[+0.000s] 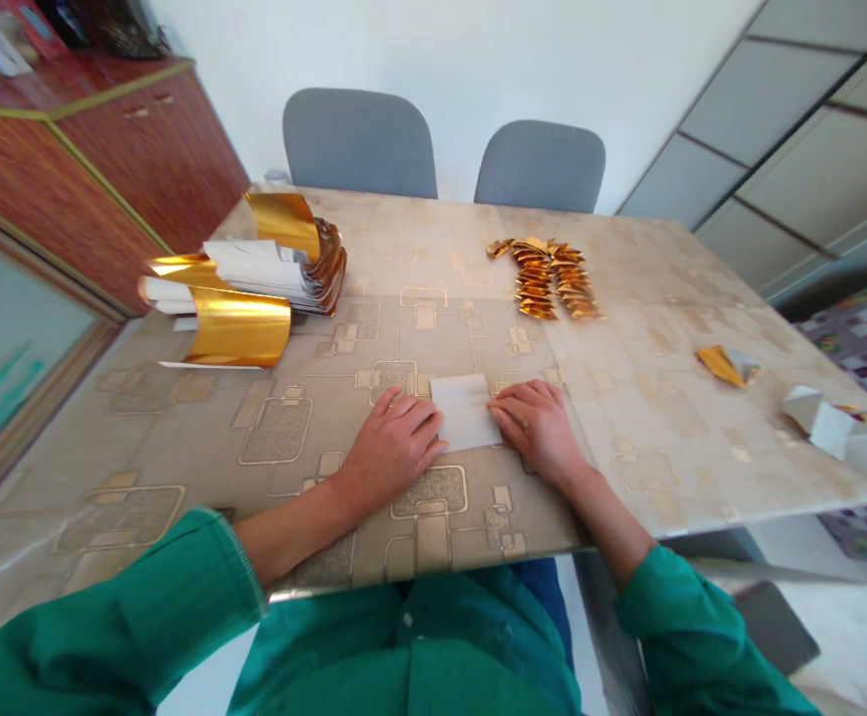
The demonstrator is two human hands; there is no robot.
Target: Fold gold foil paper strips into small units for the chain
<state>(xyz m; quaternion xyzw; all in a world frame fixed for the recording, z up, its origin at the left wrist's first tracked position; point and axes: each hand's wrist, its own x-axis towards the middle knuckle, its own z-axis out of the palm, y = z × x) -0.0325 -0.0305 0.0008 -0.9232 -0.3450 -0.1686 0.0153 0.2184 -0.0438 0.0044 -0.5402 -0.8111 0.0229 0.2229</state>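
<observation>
A white paper sheet [465, 413] lies on the patterned tablecloth in front of me, a crease running across its upper part. My left hand [398, 443] rests palm down at its left edge, fingers apart, the fingertips touching the paper. At the right edge, my right hand [536, 426] has its fingers pressed together on the sheet's border. Stacks of gold and white paper [240, 323] with curling sheets sit at the table's left. Folded gold pieces [536, 280] stand in two rows beyond my right hand.
Toward the right of the table [649, 438] lie a gold and white scrap [724, 365] and crumpled white paper [828, 426]. Two grey chairs [363, 144] stand at the far side. A reddish wooden cabinet [150, 149] is at the left.
</observation>
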